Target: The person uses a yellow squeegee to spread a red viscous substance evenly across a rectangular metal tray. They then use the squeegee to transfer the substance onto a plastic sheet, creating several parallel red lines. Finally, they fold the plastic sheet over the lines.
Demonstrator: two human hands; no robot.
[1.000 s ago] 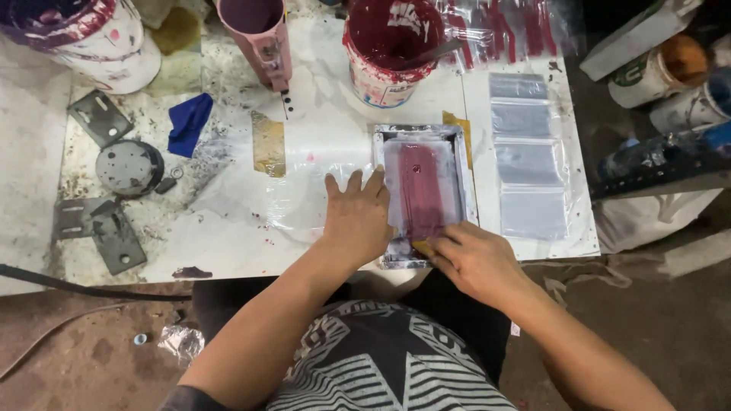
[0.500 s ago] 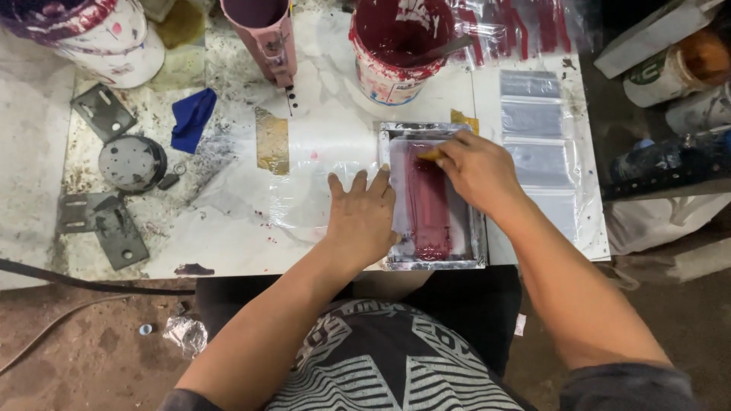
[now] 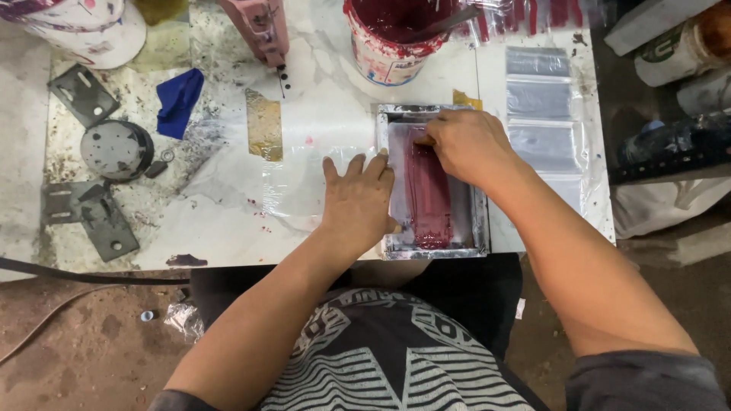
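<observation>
A small metal-framed printing screen (image 3: 478, 221) lies on the white table (image 3: 228, 213), smeared with a band of dark red ink (image 3: 428, 198). My left hand (image 3: 358, 199) presses flat on the frame's left edge, fingers spread, over a clear plastic sheet (image 3: 293, 186). My right hand (image 3: 464, 144) sits at the far end of the screen, closed over a small squeegee that is mostly hidden under the fingers.
A bucket of red ink (image 3: 392, 38) stands just beyond the screen. Clear plastic bags (image 3: 544, 114) lie in a row at the right. A blue cloth (image 3: 179, 99), a pink tool (image 3: 259, 27), a white bucket (image 3: 84, 27) and grey metal parts (image 3: 114, 148) occupy the left.
My right hand has moved from the near end of the screen to its far end, spreading red ink along the mesh. My left hand stayed on the frame.
</observation>
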